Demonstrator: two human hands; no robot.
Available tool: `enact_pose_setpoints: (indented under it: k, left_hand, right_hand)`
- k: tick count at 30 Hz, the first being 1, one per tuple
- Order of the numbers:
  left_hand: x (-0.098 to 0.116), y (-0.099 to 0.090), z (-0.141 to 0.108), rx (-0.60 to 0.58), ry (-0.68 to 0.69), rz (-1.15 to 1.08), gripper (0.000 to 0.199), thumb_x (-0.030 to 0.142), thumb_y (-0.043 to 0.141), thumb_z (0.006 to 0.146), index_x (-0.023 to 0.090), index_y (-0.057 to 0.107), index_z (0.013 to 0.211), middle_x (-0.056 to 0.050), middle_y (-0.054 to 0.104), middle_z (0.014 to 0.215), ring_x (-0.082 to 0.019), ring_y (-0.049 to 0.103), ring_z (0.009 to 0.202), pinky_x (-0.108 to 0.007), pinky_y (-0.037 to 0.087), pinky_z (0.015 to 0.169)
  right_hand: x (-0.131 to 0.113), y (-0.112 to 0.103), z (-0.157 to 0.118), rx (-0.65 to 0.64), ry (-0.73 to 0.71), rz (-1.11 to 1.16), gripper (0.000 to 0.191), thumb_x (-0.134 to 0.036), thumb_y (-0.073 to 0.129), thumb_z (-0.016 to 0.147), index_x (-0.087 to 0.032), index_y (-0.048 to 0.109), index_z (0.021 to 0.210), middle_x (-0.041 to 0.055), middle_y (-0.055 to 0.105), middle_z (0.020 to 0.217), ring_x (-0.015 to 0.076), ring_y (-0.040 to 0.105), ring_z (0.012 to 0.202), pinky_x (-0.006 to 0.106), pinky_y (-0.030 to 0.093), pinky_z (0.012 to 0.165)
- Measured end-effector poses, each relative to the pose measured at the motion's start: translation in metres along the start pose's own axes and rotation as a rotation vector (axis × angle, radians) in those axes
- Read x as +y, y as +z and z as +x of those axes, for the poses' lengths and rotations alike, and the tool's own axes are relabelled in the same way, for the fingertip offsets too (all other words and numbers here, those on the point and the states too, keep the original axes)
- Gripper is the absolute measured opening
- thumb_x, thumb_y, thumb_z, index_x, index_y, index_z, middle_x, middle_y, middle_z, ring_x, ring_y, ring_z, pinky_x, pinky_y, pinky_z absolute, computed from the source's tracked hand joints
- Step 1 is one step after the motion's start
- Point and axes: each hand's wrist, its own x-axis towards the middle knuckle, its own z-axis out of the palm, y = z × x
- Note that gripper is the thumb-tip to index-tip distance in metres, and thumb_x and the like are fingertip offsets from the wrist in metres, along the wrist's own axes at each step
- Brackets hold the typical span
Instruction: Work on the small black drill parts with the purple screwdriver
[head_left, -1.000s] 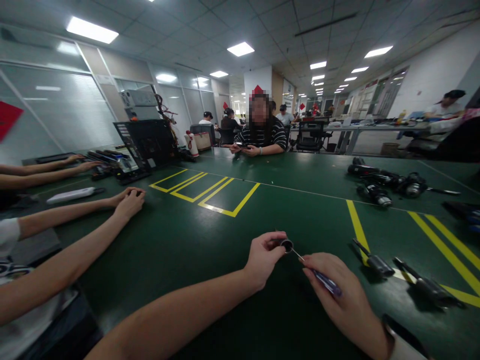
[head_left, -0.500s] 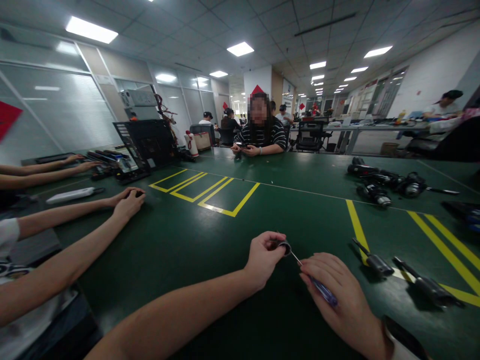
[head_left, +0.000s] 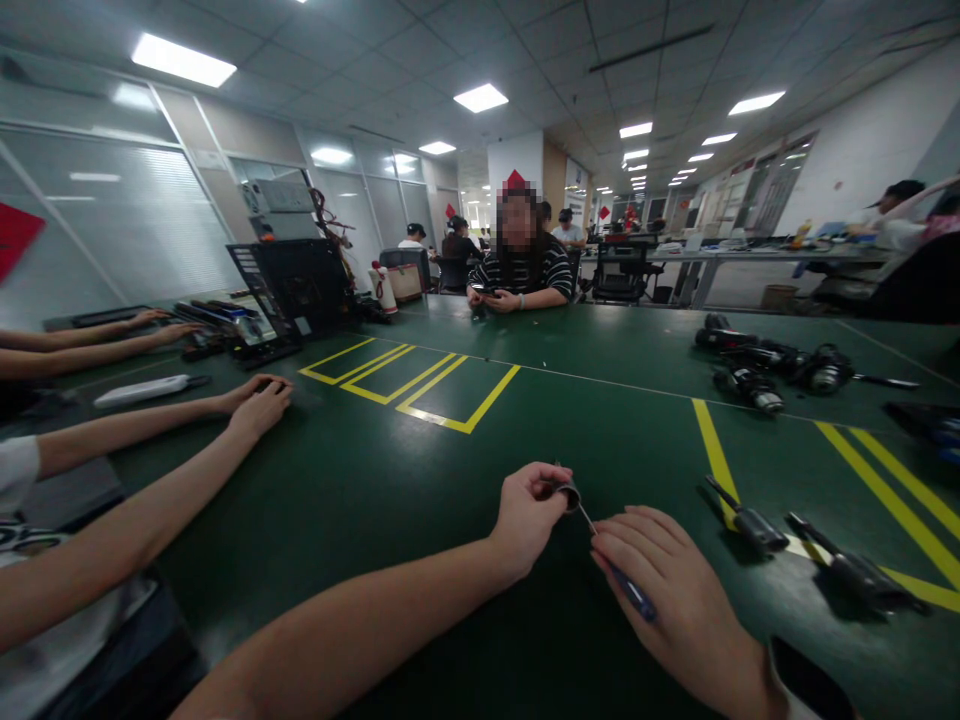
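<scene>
Between the fingertips of my left hand [head_left: 529, 520] is a small dark metal ring-shaped part [head_left: 572, 498], its round opening turned toward my right side. My right hand [head_left: 679, 590] is closed on a screwdriver [head_left: 637, 598] with a bluish, see-through handle and a thin metal shaft. The shaft reaches up and left to the ring-shaped part; whether its tip is inside or against the rim I cannot tell. Both hands are held above the green table [head_left: 390, 510]. My left fingers hide part of the ring.
Two dark metal parts with shafts [head_left: 757, 530] lie right of my right hand, by yellow tape [head_left: 885, 495]. Black power tools [head_left: 772, 365] lie farther back. Another person's hands [head_left: 259, 405] rest at the left. Someone in a striped top [head_left: 551, 272] sits opposite.
My right hand has shifted slightly left, and the screwdriver now points more steeply, its handle lower and further left. The ring-shaped part has tilted a little. My left hand is nearly still.
</scene>
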Motion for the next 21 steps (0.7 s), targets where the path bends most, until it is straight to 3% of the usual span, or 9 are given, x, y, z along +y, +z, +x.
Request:
enact_pose_setpoints:
  k: [6,8,10,12,14,21]
  left_hand:
    - [0.001,-0.002,0.0,-0.033,-0.002,0.029,0.016,-0.001,0.062,0.065,0.012,0.064,0.074,-0.007,0.067,0.095,-0.014,0.064,0.078,-0.029,0.053,0.074]
    - [0.002,-0.003,0.0,-0.055,-0.018,0.054,0.018,-0.001,0.062,0.066,0.013,0.065,0.077,-0.007,0.066,0.098,-0.016,0.064,0.083,-0.032,0.052,0.078]
    - [0.004,-0.004,-0.001,-0.073,-0.051,0.077,0.021,-0.002,0.062,0.068,0.013,0.065,0.081,-0.008,0.065,0.102,-0.017,0.063,0.088,-0.034,0.051,0.082]
    - [0.008,-0.004,-0.002,-0.082,-0.086,0.083,0.024,-0.004,0.059,0.069,0.014,0.065,0.084,-0.008,0.064,0.104,-0.017,0.062,0.091,-0.035,0.05,0.086]
    - [0.012,-0.003,-0.003,-0.084,-0.111,0.083,0.026,-0.007,0.057,0.07,0.014,0.064,0.084,-0.008,0.064,0.103,-0.017,0.062,0.091,-0.036,0.05,0.087]
    - [0.014,-0.002,-0.003,-0.081,-0.126,0.081,0.026,-0.008,0.057,0.069,0.013,0.065,0.083,-0.008,0.063,0.105,-0.018,0.062,0.091,-0.037,0.05,0.086]
  right_hand:
    - [0.0,-0.004,0.0,0.054,0.087,0.119,0.016,-0.016,0.051,0.084,-0.023,0.06,0.096,0.0033,0.07,0.085,0.0196,0.066,0.08,0.044,0.047,0.087]
    - [0.004,-0.008,0.0,0.163,0.237,0.196,0.01,-0.022,0.048,0.087,-0.022,0.058,0.085,0.0022,0.067,0.074,0.0188,0.065,0.073,0.04,0.05,0.081]
    - [0.01,-0.011,0.0,0.253,0.451,0.25,0.02,-0.029,0.044,0.089,-0.022,0.056,0.075,0.0006,0.061,0.061,0.0177,0.062,0.06,0.033,0.052,0.063]
    - [0.016,-0.013,0.001,0.258,0.632,0.297,0.028,-0.037,0.044,0.089,-0.021,0.055,0.069,-0.0009,0.056,0.053,0.0163,0.057,0.049,0.028,0.047,0.046]
    - [0.02,-0.013,0.002,0.208,0.731,0.354,0.032,-0.041,0.045,0.088,-0.021,0.054,0.065,-0.0014,0.053,0.05,0.0153,0.053,0.044,0.025,0.043,0.04]
    - [0.02,-0.011,0.003,0.215,0.759,0.374,0.035,-0.046,0.046,0.085,-0.021,0.053,0.062,-0.0017,0.051,0.049,0.0146,0.05,0.043,0.025,0.04,0.04]
